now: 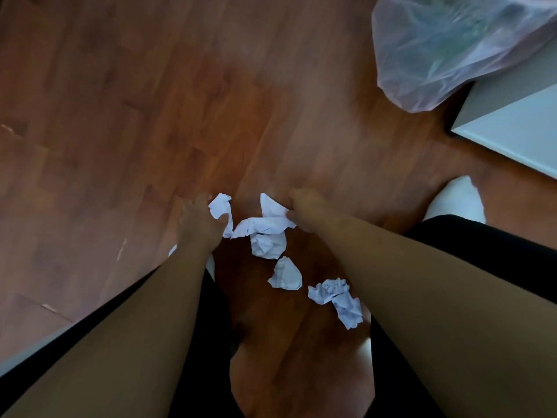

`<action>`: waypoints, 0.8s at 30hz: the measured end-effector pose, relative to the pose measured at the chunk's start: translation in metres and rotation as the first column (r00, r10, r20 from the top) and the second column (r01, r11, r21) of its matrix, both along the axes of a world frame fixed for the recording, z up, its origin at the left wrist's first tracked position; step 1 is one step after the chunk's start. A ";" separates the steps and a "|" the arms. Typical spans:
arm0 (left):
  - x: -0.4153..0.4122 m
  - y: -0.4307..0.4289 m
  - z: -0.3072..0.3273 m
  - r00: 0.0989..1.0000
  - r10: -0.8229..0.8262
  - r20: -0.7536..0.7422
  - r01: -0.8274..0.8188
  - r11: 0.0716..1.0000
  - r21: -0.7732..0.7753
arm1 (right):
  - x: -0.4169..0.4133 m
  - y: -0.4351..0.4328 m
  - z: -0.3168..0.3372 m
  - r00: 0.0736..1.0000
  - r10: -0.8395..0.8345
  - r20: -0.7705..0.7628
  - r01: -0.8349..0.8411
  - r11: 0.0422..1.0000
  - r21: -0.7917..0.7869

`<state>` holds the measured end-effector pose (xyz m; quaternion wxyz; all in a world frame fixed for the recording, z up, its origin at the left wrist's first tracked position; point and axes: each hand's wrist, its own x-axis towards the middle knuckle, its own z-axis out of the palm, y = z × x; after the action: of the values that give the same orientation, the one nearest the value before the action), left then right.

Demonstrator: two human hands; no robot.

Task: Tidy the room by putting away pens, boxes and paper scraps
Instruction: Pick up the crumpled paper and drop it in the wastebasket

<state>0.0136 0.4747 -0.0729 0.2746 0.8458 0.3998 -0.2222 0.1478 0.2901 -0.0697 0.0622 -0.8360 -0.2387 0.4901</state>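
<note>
On the wooden floor (150,101), the left hand (197,223) pinches one paper scrap (222,208) (crumpled, white); the right hand (304,211) grips a larger crumpled sheet (265,227); two more scraps (285,274) lie nearby.

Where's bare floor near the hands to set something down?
Bare wood floor spreads wide left of the left hand and ahead of both hands, up to the plastic bag. It is crowded between the left and right hand and nearer the body, where crumpled paper scraps lie.
</note>
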 end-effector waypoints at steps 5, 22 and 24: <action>-0.010 -0.003 -0.019 0.989 0.146 0.006 -0.145 0.986 -0.081 | -0.018 0.002 -0.027 0.985 -0.149 -0.083 0.145 0.988 -0.046; 0.063 -0.003 0.044 0.961 0.043 0.275 -0.036 0.999 -0.031 | 0.073 -0.024 0.053 0.862 -0.507 -0.016 0.484 0.811 0.329; 0.091 -0.012 0.062 0.932 0.002 0.362 0.019 0.998 -0.054 | 0.097 -0.033 0.077 0.834 -0.551 0.014 0.504 0.772 0.388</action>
<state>0.1046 0.4624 -0.0109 0.3661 0.8660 0.3324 -0.0752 0.2447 0.2576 0.0074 0.3378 -0.8715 -0.0853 0.3451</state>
